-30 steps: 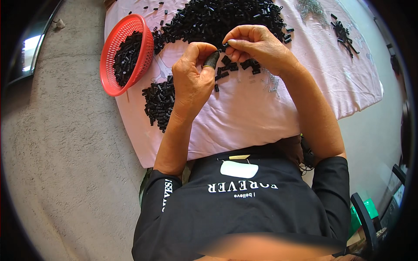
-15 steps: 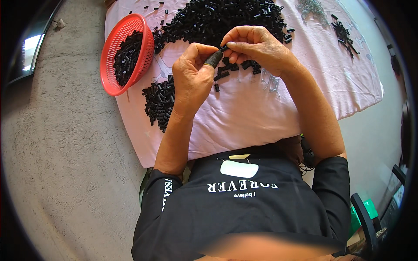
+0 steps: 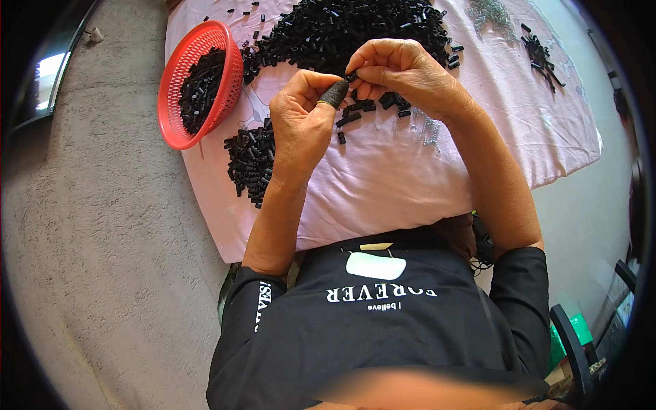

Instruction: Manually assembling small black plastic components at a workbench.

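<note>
Over the middle of the pink cloth my two hands meet at one small black cylindrical piece (image 3: 350, 76). My left hand (image 3: 305, 113) is closed in a pinch on it; a dark cover with a yellowish band wraps its thumb. From the other side, my right hand (image 3: 403, 74) pinches the same piece between thumb and forefinger. Fingers hide most of the piece. Beneath the hands lie several loose black pieces (image 3: 352, 117). A big heap of like pieces (image 3: 355, 31) spreads beyond, and a smaller pile (image 3: 249, 164) sits beside my left forearm.
A red plastic basket (image 3: 236, 85) with black pieces in it leans at the table's left edge. Small clear or silvery parts lie near my right wrist (image 3: 427, 130) and at the far right (image 3: 493, 17). Longer black pieces (image 3: 542, 58) form a cluster on the right.
Both hands keep their pinch at nearly the same spot. My left hand has shifted very slightly, and its covered thumb is turned a little.
</note>
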`<state>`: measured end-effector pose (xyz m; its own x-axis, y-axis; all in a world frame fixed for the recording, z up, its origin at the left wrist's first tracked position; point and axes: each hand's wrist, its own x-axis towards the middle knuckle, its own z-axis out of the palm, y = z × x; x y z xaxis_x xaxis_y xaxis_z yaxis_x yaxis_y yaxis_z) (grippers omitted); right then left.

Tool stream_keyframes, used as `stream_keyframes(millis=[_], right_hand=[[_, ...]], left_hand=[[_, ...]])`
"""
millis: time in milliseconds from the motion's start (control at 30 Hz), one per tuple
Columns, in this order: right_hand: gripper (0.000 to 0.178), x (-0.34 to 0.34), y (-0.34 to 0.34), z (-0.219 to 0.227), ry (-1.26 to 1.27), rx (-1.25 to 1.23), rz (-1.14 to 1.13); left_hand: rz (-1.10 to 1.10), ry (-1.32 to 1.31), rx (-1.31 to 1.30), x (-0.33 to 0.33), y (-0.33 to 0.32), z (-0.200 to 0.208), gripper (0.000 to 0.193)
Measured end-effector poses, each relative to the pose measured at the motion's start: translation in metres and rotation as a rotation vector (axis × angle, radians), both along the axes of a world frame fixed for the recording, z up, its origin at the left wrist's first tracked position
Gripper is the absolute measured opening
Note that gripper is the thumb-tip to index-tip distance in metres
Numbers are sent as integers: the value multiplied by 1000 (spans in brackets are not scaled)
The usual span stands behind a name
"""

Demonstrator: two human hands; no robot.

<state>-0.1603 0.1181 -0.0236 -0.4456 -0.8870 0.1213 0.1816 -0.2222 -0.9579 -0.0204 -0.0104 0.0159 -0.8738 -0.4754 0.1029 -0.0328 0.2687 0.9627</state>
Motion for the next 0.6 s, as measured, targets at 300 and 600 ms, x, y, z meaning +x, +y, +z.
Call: stream_keyframes(millis=[300,600], right_hand=[[15,-1,2,2,-74,22,-12],[15,0,1,0,-21,-12,-30]], left_hand=[[23,31,110,0,-1,2,10],[8,36,121,0,-1,-1,9]])
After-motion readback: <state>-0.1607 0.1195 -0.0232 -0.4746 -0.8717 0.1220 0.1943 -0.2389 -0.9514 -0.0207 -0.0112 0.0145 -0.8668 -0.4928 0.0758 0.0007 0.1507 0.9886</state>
